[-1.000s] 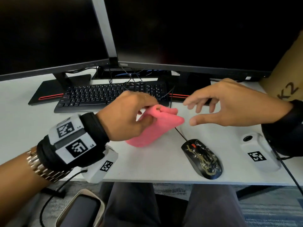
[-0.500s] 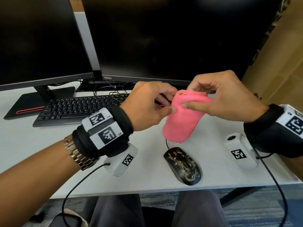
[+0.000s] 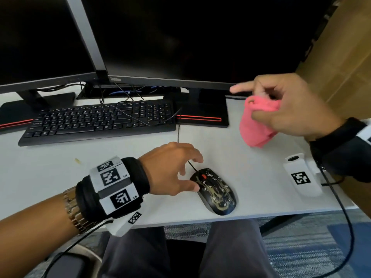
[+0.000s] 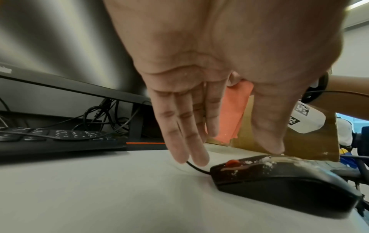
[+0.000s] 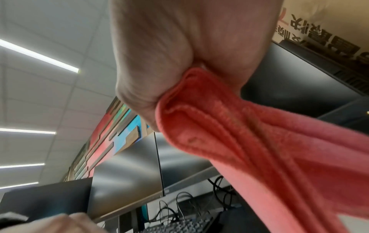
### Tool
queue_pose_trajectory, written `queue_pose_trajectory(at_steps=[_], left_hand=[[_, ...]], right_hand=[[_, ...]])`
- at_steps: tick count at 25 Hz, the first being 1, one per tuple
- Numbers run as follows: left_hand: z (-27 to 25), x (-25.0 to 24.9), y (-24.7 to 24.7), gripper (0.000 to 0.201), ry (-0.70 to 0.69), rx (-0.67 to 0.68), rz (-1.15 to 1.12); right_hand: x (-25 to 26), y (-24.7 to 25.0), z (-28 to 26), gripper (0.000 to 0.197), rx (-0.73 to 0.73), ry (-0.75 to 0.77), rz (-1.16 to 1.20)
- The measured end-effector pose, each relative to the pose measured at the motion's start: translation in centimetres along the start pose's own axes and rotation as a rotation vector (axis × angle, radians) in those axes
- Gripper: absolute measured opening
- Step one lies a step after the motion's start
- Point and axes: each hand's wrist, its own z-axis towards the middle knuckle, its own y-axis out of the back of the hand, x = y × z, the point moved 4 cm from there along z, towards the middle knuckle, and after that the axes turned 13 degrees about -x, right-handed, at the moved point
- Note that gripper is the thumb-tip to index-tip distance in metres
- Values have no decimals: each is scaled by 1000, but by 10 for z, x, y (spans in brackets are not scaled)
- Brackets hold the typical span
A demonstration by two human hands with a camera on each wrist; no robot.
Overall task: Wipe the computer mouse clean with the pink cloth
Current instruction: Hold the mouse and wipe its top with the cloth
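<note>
The black computer mouse (image 3: 214, 191), smeared with tan and white grime, lies near the white desk's front edge (image 3: 180, 221). My left hand (image 3: 192, 173) is low beside the mouse's front left, fingers straight and spread over the cable. In the left wrist view the thumb (image 4: 273, 141) comes down onto the dirty top of the mouse (image 4: 279, 178). My right hand (image 3: 281, 109) is raised at the right and grips the bunched pink cloth (image 3: 259, 123), its index finger pointing left. The cloth (image 5: 239, 141) hangs from that fist, clear of the desk.
A black keyboard (image 3: 96, 121) lies behind my left hand, under two dark monitors; a monitor base (image 3: 202, 117) stands behind the mouse. A cardboard box (image 3: 341, 57) rises at the right. A white tagged module (image 3: 301, 175) sits below my right wrist. The mouse cable (image 3: 178, 135) runs back.
Both hands held the cloth together half a second ago. My left hand has let go and dropped to the mouse; my right hand has carried the cloth up and to the right.
</note>
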Motion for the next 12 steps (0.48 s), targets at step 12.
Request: queue_pose_trajectory(at_steps=[12], left_hand=[[31,33,-7,20,-8,9,112]], right_hand=[[-14,-70,-23,36,295,-26,-184]])
